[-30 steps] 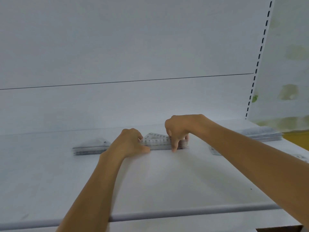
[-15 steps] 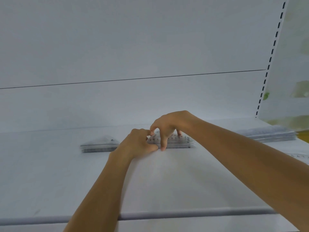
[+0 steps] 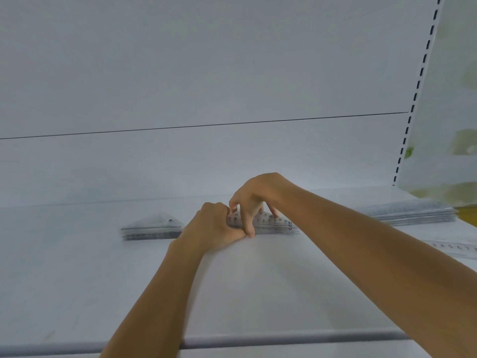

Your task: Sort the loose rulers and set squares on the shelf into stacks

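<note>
White shelf (image 3: 77, 293): set-square stack (image 3: 273, 224) lay flat, mid-depth, centre. Long axis ran left-right, parallel to shelf front; apex seemingly toward back wall (image 3: 232, 164).
Right hand (image 3: 251, 205) arched over stack, fingertips on top, thumb at near edge, pinching.
Left hand (image 3: 214, 226) curled against stack's left end; grasp hidden.
Judgement: square edges by pressing ends inward evenly, without lifting; slick plastic likely slides.

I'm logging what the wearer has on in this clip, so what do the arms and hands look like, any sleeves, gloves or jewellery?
The left forearm and right forearm are bare to the frame edge, with no sleeves showing. The left hand and right hand wear no gloves; no watch, bracelet or ring is visible.
</note>
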Demonstrator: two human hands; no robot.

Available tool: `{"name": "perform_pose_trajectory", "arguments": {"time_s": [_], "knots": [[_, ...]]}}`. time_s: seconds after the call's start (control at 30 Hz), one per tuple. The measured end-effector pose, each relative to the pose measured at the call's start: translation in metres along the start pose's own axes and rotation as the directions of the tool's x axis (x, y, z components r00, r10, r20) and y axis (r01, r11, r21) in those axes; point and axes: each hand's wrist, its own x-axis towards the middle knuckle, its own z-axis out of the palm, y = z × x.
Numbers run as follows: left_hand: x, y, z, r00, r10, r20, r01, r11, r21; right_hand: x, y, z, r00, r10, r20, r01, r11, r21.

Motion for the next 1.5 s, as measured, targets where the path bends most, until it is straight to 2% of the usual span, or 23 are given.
{"name": "perform_pose_trajectory", "arguments": {"time_s": [0.23, 0.37, 0.47, 0.7, 0.83, 1.0, 1.27, 1.5], "knots": [[0.002, -0.002, 0.000, 0.999, 0.035, -0.017, -0.035, 0.999, 0.000, -0.002, 0.008, 0.001, 1.000, -0.018, -0.016, 0.019, 0.994, 0.107], [0.004, -0.006, 0.000, 0.999, 0.050, 0.005, -0.050, 0.999, 0.020, 0.001, 0.004, -0.001, 0.999, -0.028, -0.047, 0.028, 0.999, 0.018], [0.004, -0.006, 0.003, 0.998, 0.059, -0.025, -0.059, 0.998, 0.009, -0.001, 0.006, 0.002, 0.998, -0.025, -0.065, 0.026, 1.000, 0.014], [0.001, -0.005, 0.002, 0.998, 0.052, -0.036, -0.052, 0.999, 0.002, -0.006, 0.026, 0.018, 0.990, -0.048, -0.133, 0.072, 0.981, 0.179], [-0.003, -0.004, 0.001, 0.999, 0.020, -0.040, -0.022, 0.998, -0.052, -0.023, 0.043, 0.031, 0.961, 0.049, -0.271, 0.063, 0.919, 0.388], [0.000, -0.002, -0.003, 0.998, 0.049, -0.038, -0.048, 0.998, 0.034, -0.044, 0.063, 0.047, 0.965, 0.094, -0.247, -0.030, 0.967, 0.254], [0.000, 0.003, -0.002, 0.997, 0.029, -0.065, -0.023, 0.995, 0.092, -0.048, 0.060, 0.053, 0.959, 0.110, -0.262, -0.020, 0.946, 0.324], [0.005, 0.000, -0.004, 0.998, -0.008, -0.057, 0.010, 0.999, 0.037, -0.050, 0.060, 0.046, 0.963, 0.107, -0.247, -0.022, 0.946, 0.324]]}}
